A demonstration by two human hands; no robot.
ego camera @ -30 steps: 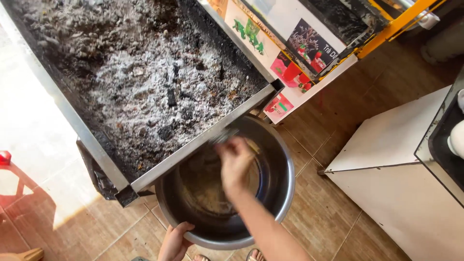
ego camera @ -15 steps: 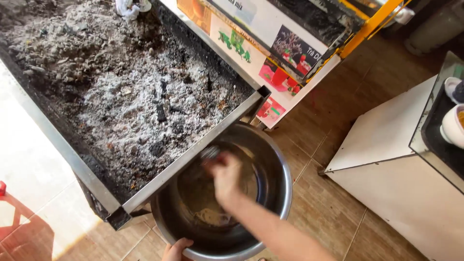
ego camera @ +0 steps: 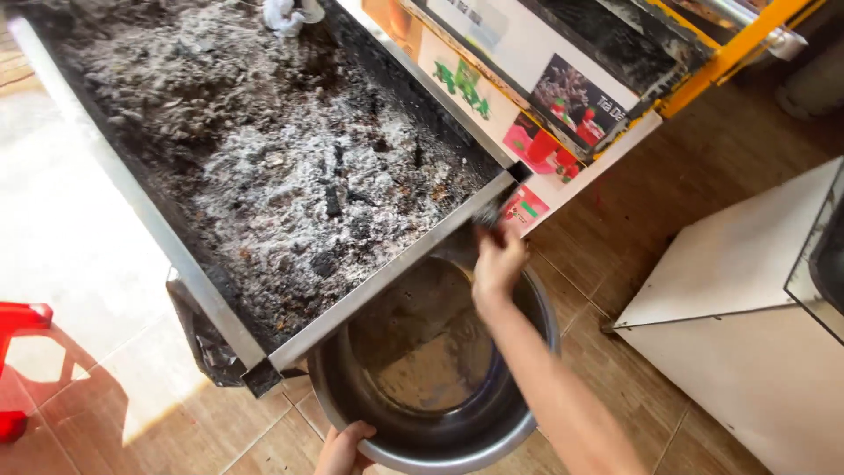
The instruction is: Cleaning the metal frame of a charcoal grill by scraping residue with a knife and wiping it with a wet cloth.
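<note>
Gripping a small dark brush-like tool (ego camera: 486,214), blurred, right hand (ego camera: 498,264) is closed around its handle at the near corner of the ash tray (ego camera: 158,224), above the metal basin (ego camera: 527,422). Left hand (ego camera: 343,447) clasps basin's near rim, fingers curled over the edge. Basin sits on tiled floor (ego camera: 668,193) under the tray's lip, some ash inside. Grey ash (ego camera: 290,167) fills the tray. White cabinet (ego camera: 756,352) right; red stool (ego camera: 18,352) far left.

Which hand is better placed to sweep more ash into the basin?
Probably the right hand: it holds a brush at the tray edge, above the basin. The left hand grips the basin's rim.
</note>
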